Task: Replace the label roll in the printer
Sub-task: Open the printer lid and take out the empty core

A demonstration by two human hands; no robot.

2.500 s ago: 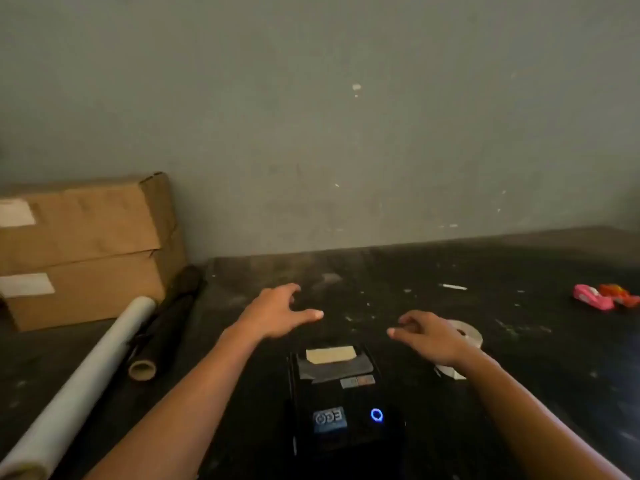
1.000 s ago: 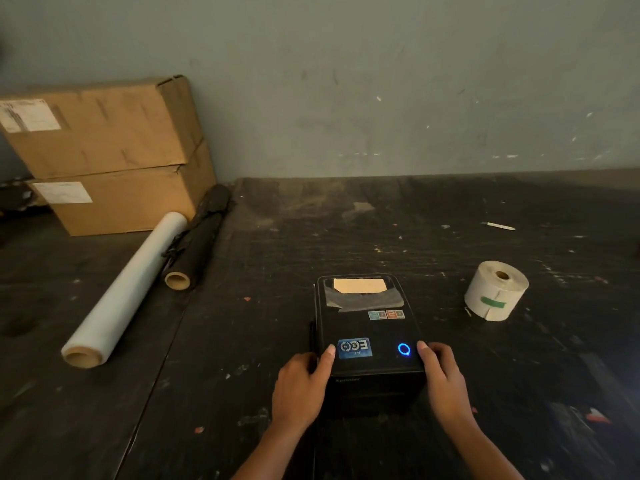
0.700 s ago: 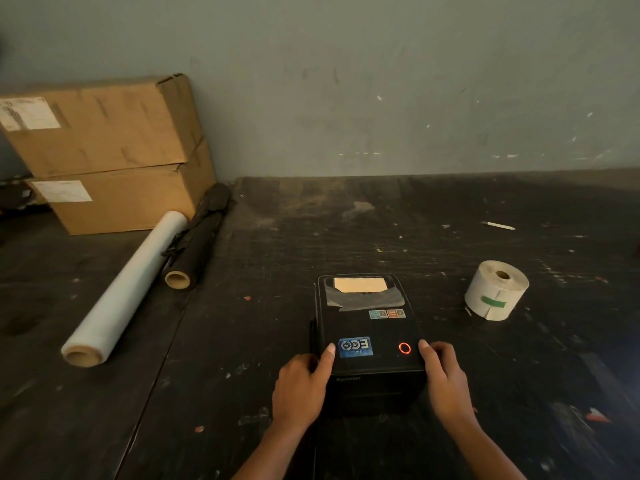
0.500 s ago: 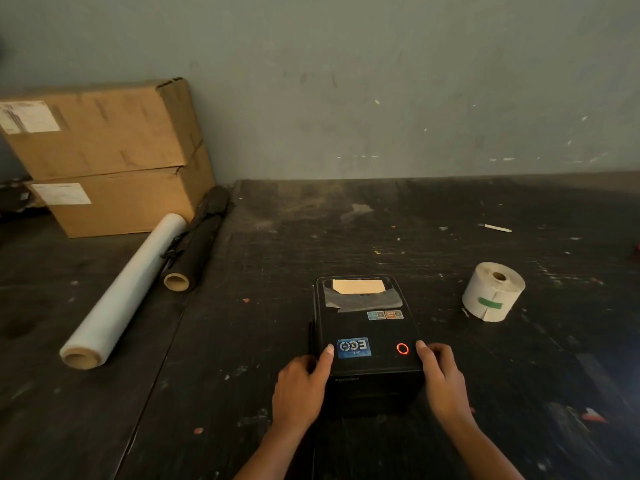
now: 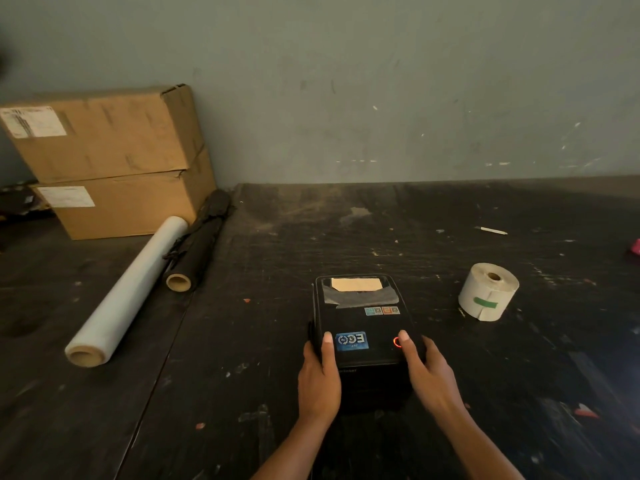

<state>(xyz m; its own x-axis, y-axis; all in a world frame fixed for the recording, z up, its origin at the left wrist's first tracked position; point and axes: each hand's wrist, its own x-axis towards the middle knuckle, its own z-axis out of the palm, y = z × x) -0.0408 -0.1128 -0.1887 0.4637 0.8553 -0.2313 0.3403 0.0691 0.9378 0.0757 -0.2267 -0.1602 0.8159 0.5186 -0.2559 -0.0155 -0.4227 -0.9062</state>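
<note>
A black label printer (image 5: 363, 320) stands on the dark table, lid shut, with a tan patch and grey tape on top, a blue sticker and a red ring light at its front. My left hand (image 5: 318, 379) grips its front left corner, thumb on top beside the blue sticker. My right hand (image 5: 429, 372) grips the front right corner, thumb partly over the red light. A white label roll (image 5: 488, 292) with a green tape strip stands on end to the printer's right, apart from both hands.
Two stacked cardboard boxes (image 5: 107, 161) sit at the back left against the wall. A white film roll (image 5: 128, 292) and a black roll (image 5: 197, 251) lie beside them. A white stick (image 5: 491, 231) and a pink object (image 5: 635, 245) lie at the far right.
Both hands came down from above the printer to grip its front corners. The ring light turned from blue to red. My right thumb has slid onto the top, next to the light.
</note>
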